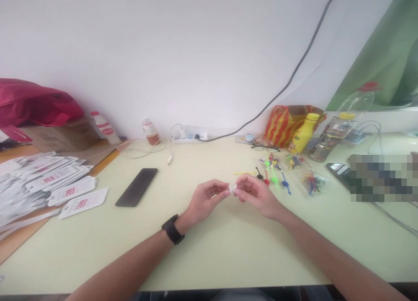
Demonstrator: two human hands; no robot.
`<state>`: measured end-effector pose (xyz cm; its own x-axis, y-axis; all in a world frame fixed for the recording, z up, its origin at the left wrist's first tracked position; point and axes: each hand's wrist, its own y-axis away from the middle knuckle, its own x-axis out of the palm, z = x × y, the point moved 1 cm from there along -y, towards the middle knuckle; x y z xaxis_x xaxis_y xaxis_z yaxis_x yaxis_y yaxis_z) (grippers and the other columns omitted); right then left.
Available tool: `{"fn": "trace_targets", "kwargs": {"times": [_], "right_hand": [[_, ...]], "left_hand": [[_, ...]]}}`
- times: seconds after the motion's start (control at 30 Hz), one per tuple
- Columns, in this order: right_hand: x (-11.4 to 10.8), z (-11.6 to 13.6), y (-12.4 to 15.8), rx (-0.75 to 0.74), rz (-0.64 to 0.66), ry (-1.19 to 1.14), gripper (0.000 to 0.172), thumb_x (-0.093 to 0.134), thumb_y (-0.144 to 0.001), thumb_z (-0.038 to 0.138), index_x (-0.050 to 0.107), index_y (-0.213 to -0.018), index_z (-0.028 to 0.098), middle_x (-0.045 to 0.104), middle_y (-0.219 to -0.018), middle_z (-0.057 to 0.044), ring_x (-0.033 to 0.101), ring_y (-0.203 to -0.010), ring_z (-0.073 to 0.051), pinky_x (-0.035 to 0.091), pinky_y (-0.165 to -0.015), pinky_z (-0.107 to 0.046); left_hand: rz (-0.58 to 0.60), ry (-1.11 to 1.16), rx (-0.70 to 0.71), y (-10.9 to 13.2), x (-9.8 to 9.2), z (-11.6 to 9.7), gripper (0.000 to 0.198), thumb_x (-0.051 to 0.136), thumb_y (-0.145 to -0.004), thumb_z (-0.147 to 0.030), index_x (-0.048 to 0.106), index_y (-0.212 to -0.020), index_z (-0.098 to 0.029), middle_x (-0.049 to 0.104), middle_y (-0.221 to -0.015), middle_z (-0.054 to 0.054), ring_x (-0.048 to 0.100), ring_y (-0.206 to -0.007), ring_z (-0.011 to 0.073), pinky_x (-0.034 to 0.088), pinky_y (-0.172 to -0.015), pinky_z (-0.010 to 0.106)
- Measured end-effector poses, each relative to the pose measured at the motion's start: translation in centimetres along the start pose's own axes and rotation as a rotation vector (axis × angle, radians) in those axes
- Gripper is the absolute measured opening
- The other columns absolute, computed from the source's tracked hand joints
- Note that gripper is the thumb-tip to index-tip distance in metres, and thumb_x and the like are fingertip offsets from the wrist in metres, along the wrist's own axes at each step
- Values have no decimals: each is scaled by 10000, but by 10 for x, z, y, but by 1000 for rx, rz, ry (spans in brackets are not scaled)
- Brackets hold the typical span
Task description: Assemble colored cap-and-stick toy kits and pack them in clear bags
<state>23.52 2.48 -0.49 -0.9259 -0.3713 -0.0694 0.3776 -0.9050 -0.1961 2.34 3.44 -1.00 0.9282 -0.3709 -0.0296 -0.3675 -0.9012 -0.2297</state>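
Note:
Over the middle of the table, my left hand [207, 200] is closed, its thumb and fingertips pinching a small white piece [232, 188]. My right hand [257, 197] meets it from the other side, also closed in a pinch at the white piece. Whether this is one part or two touching parts is too small to tell. Just beyond my right hand lie plastic arrow-shaped pieces: a black one [259, 176], a red one [266, 178], a green one [274, 179] and a blue one [286, 183]. A thin yellow piece [241, 173] shows behind its fingers.
Clear bags of coloured pieces [311, 182] lie at the right, before a yellow bottle [302, 133] and a striped bag [277, 126]. Glasses [266, 148] and a power strip [191, 136] are near the wall. A dark phone [137, 188] and several badges [73, 191] lie left.

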Motion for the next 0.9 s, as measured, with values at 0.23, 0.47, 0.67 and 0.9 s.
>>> {"fn": "trace_targets", "kwargs": {"times": [0.23, 0.47, 0.67, 0.9], "right_hand": [[-2, 0, 0, -10, -102, -20, 605, 638, -967, 455, 367, -1486, 304, 595, -879, 12, 542, -702, -145, 512, -685, -312], [-1, -1, -1, 158, -57, -58, 426, 523, -993, 592, 689, -909, 208, 529, -762, 5, 452, -627, -130, 422, -644, -308], [-7, 2, -3, 167, 74, -173, 656, 499, -984, 662, 455, -534, 187, 391, -608, 10, 374, -575, -125, 348, -589, -302], [-10, 2, -5, 140, -73, -109, 428, 676, -908, 595, 557, -781, 204, 536, -713, 12, 463, -617, -129, 402, -616, -291]], "left_hand": [[-29, 70, -17, -1, -1, -1, 267, 825, -860, -328, 759, -1049, -152, 763, -994, 93, 727, -911, 216, 604, -900, 385], [-62, 49, 1, -3, -3, 2, 257, 829, -854, -330, 759, -1032, -157, 768, -982, 86, 732, -920, 219, 621, -900, 387], [-89, 28, -8, -3, -3, 3, 277, 838, -841, -357, 759, -1023, -164, 770, -978, 85, 736, -911, 224, 624, -882, 385], [-137, 27, -48, -4, -7, 0, 299, 844, -829, -380, 755, -1018, -166, 778, -1006, 89, 734, -937, 229, 593, -916, 385]]}}
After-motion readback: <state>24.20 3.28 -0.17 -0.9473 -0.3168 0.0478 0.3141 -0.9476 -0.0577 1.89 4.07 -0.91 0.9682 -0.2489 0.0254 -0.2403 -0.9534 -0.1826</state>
